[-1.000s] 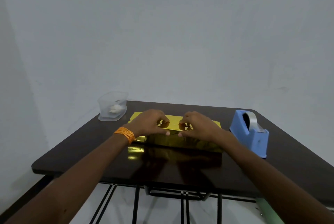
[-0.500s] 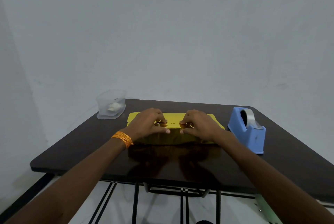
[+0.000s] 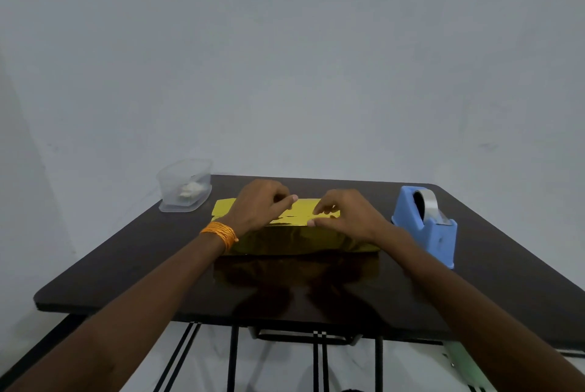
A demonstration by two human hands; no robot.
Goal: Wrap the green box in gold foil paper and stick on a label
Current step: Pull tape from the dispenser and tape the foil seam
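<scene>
the right hand (image 3: 345,217) pinches a flap of gold foil paper (image 3: 300,238) between its thumb and curled fingers, along the top front edge of a long, low parcel. the left hand (image 3: 259,205) sits just beside it on the same top face, with its fingers curled down onto the foil. its thumb is hidden, so i cannot tell whether this hand is pinching the flap or only pressing on it. an orange thread band (image 3: 220,233) circles the left wrist.

the green box itself cannot be seen. judging by the parcel's shape, it lies inside the foil, which covers the top and the near side. the parcel rests on a dark glossy table (image 3: 126,265), midway between the left and right edges and closer to the far edge, with its long side parallel to the near edge.

a blue tape dispenser (image 3: 424,227) stands near the right edge, close to the parcel's right end. a clear plastic container (image 3: 185,184) sits at the far left corner with something small and white inside, too small to identify. no label is in view.

the wrap seems to be at the seam stage, with the flap held down but no tape visible on it. the main risk is that the stiff foil springs open when one hand lets go to reach the dispenser — one hand alone may not hold the whole seam. pressing too hard could crease or tear the thin foil, and the parcel could slide on the smooth tabletop.
</scene>
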